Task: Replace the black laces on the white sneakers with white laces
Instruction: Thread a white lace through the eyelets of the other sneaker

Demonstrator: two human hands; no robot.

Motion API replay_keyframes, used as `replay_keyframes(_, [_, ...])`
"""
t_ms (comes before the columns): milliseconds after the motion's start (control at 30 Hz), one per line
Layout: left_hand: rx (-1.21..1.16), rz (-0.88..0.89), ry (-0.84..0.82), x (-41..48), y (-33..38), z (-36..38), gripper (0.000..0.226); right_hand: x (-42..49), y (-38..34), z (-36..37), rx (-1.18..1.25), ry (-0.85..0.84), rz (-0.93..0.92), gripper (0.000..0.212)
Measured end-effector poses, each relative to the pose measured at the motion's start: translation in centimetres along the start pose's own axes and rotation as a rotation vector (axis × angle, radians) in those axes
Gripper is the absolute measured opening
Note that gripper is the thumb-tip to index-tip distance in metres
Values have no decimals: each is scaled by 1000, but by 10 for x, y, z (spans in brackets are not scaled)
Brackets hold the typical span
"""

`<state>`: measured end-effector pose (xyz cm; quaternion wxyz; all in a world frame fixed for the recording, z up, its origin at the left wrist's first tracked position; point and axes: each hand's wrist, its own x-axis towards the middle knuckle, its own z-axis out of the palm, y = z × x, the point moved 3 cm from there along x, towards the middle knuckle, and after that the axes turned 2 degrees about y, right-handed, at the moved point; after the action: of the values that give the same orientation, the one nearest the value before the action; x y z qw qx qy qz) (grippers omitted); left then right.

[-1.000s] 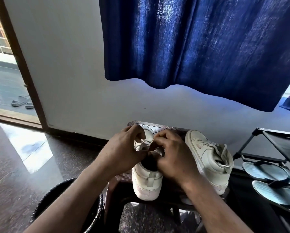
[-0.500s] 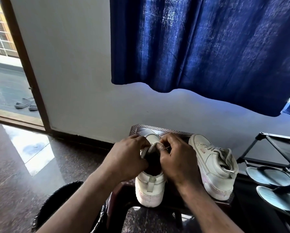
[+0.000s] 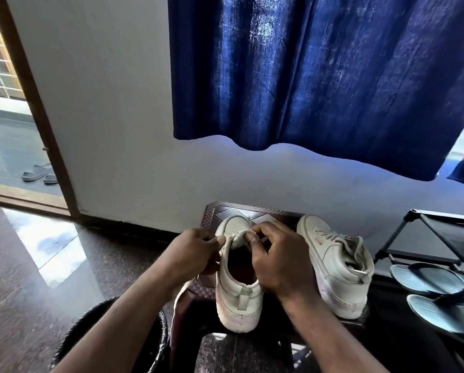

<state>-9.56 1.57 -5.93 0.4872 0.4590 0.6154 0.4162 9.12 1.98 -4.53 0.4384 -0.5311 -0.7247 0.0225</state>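
Two white sneakers stand on a dark brown plastic stool (image 3: 255, 211). The near sneaker (image 3: 238, 297) points away from me, heel toward me. My left hand (image 3: 195, 251) pinches a white lace at the sneaker's left side near the tongue. My right hand (image 3: 276, 262) grips the right side of the same sneaker, fingers curled at the top eyelets. Where the lace runs is hidden by my fingers. The second sneaker (image 3: 335, 265), on the right, is laced in white. No black lace is visible.
A black shoe rack (image 3: 440, 238) with blue-grey flip-flops (image 3: 427, 281) stands at the right. A dark round bin (image 3: 104, 327) sits at lower left. A blue curtain (image 3: 319, 76) hangs above. Grey slippers (image 3: 37, 175) lie outside the open door at left.
The view has shifted slightly, and my hands have spread apart at the tongue, exposing more of the near sneaker's opening. Both hands stay on it.
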Motion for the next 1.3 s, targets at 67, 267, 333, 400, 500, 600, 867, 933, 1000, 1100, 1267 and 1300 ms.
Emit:
replay_keyframes(67, [-15, -39, 5, 2, 0, -6, 30, -2, -1, 0, -22, 10, 1, 13])
replay_keyframes(267, [71, -38, -28, 0, -1, -4, 30, -4, 1, 1, -21, 39, 13, 15])
replay_keyframes(333, [41, -36, -35, 0, -1, -6, 33, -4, 2, 1, -27, 26, 37, 18])
replay_keyframes(400, [29, -4, -41, -3, 3, -12, 30, 0, 5, 0, -5, -59, 99, 22])
replay_keyframes(500, [-46, 59, -68, -15, 11, -18, 23, 5, 15, -6, 305, -302, 341, 24])
replay_keyframes(600, [-192, 69, -97, -29, 18, -20, 12, 5, 21, -23, 716, -302, 574, 12])
replay_keyframes(867, [-348, 167, -148, -58, 101, -17, 14, 64, -24, -106, 755, -182, 421, 10])
replay_keyframes(933, [-341, 229, -143, -64, 141, -18, 15, 89, -48, -134, 695, -187, 320, 11])
replay_keyframes(1000, [-346, 279, -148, -71, 180, -20, 17, 108, -72, -157, 658, -206, 263, 13])
replay_keyframes(1100, [-351, 324, -131, -82, 228, -23, 21, 130, -97, -184, 649, -216, 242, 14])
replay_keyframes(1267, [-370, 378, -159, -98, 274, -19, 32, 155, -124, -220, 828, -179, 279, 11])
replay_keyframes(1300, [-380, 394, -174, -102, 280, -19, 33, 159, -127, -225, 845, -180, 275, 12])
